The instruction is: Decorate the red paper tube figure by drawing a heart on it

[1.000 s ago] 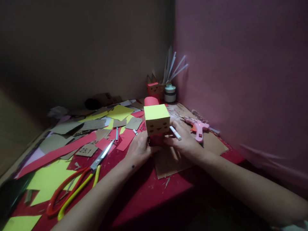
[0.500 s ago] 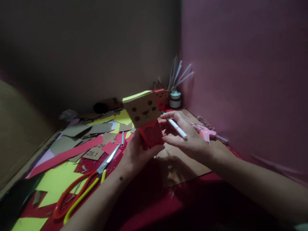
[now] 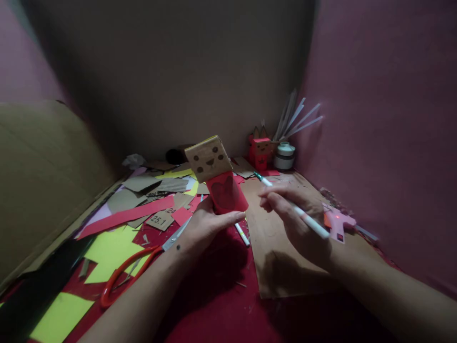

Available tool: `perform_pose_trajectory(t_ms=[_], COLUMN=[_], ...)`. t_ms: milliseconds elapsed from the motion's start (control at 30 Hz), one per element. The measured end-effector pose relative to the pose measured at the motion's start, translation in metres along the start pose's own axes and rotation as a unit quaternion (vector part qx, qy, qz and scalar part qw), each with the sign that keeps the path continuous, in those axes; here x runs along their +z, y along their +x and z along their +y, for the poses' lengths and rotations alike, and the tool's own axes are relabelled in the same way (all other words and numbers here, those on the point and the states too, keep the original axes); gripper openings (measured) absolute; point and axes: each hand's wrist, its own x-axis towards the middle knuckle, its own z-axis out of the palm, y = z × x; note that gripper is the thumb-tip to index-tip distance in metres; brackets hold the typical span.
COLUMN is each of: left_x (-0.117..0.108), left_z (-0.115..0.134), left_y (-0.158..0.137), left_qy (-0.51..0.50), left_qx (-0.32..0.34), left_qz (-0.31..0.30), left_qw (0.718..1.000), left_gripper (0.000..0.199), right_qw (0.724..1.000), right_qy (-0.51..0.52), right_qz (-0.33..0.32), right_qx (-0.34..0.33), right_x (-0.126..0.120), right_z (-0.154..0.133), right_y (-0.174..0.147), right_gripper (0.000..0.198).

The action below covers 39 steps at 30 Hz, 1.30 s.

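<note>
My left hand (image 3: 210, 221) is closed around the bottom of a cardboard figure (image 3: 210, 161). The figure has a tan box head with dark spots, a nose and a mouth drawn on it, and a red body bearing a dark heart; it leans to the left. In my right hand (image 3: 293, 209) is a white marker (image 3: 307, 221), gripped like a pen, its green tip pointing up and left. The tip stands apart from the figure, to its right. Beneath my left forearm lie red-handled scissors (image 3: 132, 267), partly covered.
Paper and cardboard scraps (image 3: 143, 202) cover the left side. A brown board (image 3: 271, 267) lies under my right hand. Farther back stand a red figure (image 3: 261, 150) and a lidded jar (image 3: 284, 156) near white sticks. A pink glue gun (image 3: 339, 221) rests at right, by the wall.
My right hand has let go of the figure's body and moved right, turning the marker from loosely held to a writing grip. The left hand alone holds the figure now. The view has shifted.
</note>
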Motion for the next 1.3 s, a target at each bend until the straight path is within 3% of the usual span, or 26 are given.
perform_pose_trajectory(t_ms=[100,167,467,633,833,967,1300], left_x=[-0.005,-0.005,0.0,0.002,0.006,0.008,0.006], left_z=[-0.004,-0.005,-0.001,0.003,0.005,0.004,0.003], left_y=[0.004,0.005,0.001,0.001,0.001,0.0,0.001], left_qy=[0.02,0.032,0.053,0.063,0.06,0.06,0.056], left_qx=[0.031,0.034,0.025,0.015,0.024,0.018,0.028], left_qz=[-0.031,-0.037,-0.028,-0.036,0.008,0.016,-0.019], left_qw=[0.999,0.998,0.998,0.997,0.998,0.998,0.998], left_gripper=[0.044,0.042,0.029,0.04,0.022,0.025,0.031], right_qw=[0.996,0.995,0.996,0.998,0.997,0.994,0.993], right_qy=[-0.018,-0.026,0.01,-0.028,-0.043,-0.067,-0.076], right_qz=[-0.05,-0.054,-0.085,-0.06,-0.061,-0.077,-0.071], right_qx=[-0.068,-0.078,0.006,0.008,0.03,0.04,0.056], right_x=[-0.003,-0.004,-0.001,0.003,0.004,0.003,0.004], right_z=[-0.003,-0.003,0.003,0.003,0.002,0.004,0.005], right_y=[-0.012,-0.017,-0.02,-0.019,-0.019,-0.019,-0.018], right_gripper=[0.02,0.025,0.013,0.007,0.003,0.006,0.01])
